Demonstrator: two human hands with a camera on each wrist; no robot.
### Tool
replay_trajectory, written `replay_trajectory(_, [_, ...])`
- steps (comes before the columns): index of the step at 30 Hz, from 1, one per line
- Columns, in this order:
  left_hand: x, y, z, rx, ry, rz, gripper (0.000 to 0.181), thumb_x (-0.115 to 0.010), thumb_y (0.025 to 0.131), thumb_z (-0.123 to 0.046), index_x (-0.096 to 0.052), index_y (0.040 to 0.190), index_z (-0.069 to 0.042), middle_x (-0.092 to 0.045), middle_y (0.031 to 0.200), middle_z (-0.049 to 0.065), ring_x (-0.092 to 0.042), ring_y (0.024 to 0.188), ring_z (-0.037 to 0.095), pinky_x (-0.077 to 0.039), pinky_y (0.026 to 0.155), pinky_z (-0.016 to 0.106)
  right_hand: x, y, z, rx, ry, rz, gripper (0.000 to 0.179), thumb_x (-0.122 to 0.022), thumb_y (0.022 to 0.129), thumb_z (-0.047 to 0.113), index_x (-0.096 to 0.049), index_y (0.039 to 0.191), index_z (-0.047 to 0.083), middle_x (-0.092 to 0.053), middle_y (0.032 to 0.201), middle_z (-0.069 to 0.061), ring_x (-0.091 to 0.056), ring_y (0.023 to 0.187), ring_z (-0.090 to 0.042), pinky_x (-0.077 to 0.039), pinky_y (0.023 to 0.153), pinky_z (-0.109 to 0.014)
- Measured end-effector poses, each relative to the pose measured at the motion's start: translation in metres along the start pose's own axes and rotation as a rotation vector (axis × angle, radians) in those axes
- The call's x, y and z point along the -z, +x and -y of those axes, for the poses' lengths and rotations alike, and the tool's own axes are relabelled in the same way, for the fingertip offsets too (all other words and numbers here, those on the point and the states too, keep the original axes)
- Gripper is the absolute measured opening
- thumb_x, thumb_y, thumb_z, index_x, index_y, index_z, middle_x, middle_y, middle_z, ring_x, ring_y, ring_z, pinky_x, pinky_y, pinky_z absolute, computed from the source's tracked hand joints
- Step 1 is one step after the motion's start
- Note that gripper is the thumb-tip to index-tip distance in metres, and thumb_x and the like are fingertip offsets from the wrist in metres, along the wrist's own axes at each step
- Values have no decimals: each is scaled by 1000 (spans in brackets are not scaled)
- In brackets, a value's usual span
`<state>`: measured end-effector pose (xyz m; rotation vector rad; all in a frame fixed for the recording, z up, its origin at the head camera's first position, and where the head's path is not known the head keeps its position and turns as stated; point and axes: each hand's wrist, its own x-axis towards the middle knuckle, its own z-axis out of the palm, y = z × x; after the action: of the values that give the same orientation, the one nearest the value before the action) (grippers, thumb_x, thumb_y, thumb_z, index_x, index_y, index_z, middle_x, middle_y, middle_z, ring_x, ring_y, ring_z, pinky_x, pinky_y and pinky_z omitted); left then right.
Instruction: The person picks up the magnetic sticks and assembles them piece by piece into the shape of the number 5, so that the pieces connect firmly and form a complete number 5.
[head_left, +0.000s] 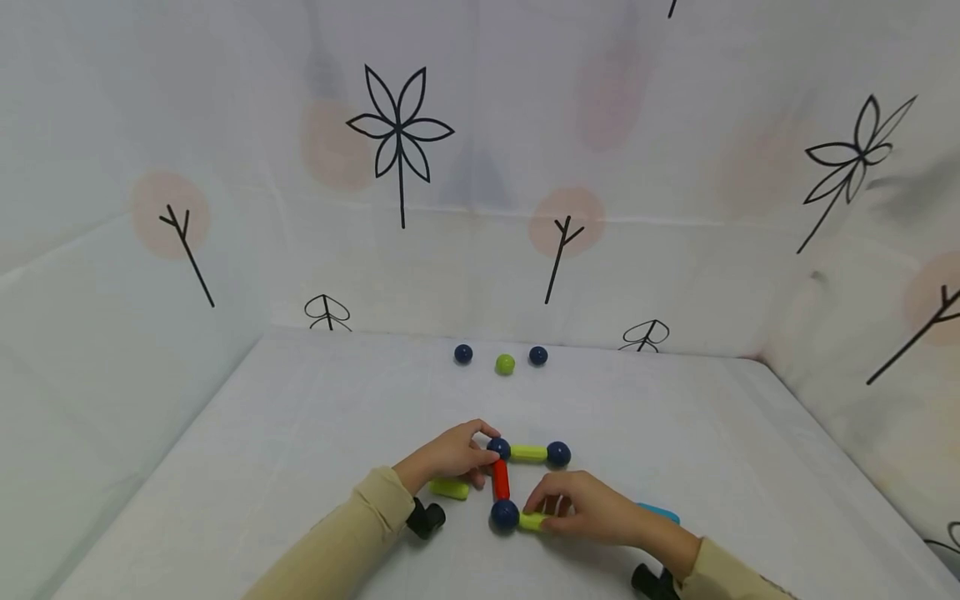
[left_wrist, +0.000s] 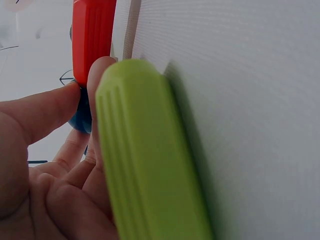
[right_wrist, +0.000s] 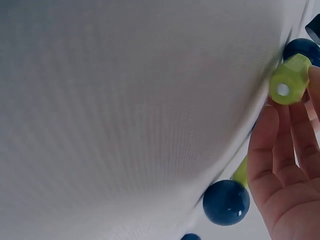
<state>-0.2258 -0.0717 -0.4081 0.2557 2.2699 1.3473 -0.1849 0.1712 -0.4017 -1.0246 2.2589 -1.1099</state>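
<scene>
Dark blue balls and short rods form a three-sided shape on the white surface. My left hand [head_left: 453,452] pinches the far-left blue ball [head_left: 499,448] between thumb and fingers. From that ball a yellow-green rod [head_left: 528,453] runs right to another blue ball [head_left: 558,454]. A red rod [head_left: 501,481] runs from it toward me, down to the near blue ball [head_left: 504,516]. My right hand [head_left: 592,508] holds a second yellow-green rod [head_left: 532,522] whose left end meets the near ball; in the right wrist view its free end [right_wrist: 284,89] shows a pale round centre.
A loose yellow-green rod [head_left: 449,488] lies under my left wrist, large in the left wrist view. Partly hidden behind my right wrist is a light blue piece [head_left: 660,512]. Two blue balls [head_left: 463,354] and a green ball [head_left: 506,364] sit near the patterned back cloth.
</scene>
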Motion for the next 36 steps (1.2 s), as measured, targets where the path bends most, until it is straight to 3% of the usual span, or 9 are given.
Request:
replay_trajectory(7, [-1, 0, 0, -1, -3, -2, 32, -63, 99, -14, -55, 129, -9, -66, 82, 6, -60, 57, 14, -54, 63, 27, 3, -1, 1, 1, -26, -18, 16, -71, 90, 7, -70, 106, 9, -69, 100, 7, -60, 85, -4, -54, 74, -25])
replay_trajectory(16, [-2, 2, 1, -1, -9, 0, 31, -63, 99, -13, -55, 128, -8, -66, 81, 6, -60, 57, 14, -55, 63, 27, 17, -1, -2, 22, -77, -82, 18, -69, 89, 1, -69, 106, 5, -70, 102, -5, -61, 86, -5, -54, 77, -26])
replay_trajectory(36, [-1, -1, 0, 1, -12, 10, 31, -63, 99, -14, -55, 129, -9, -65, 83, 7, -59, 57, 14, -54, 62, 26, 45, 8, -19, 37, -227, -241, 18, -72, 87, 1, -69, 104, 5, -69, 99, -4, -60, 87, -11, -54, 79, -34])
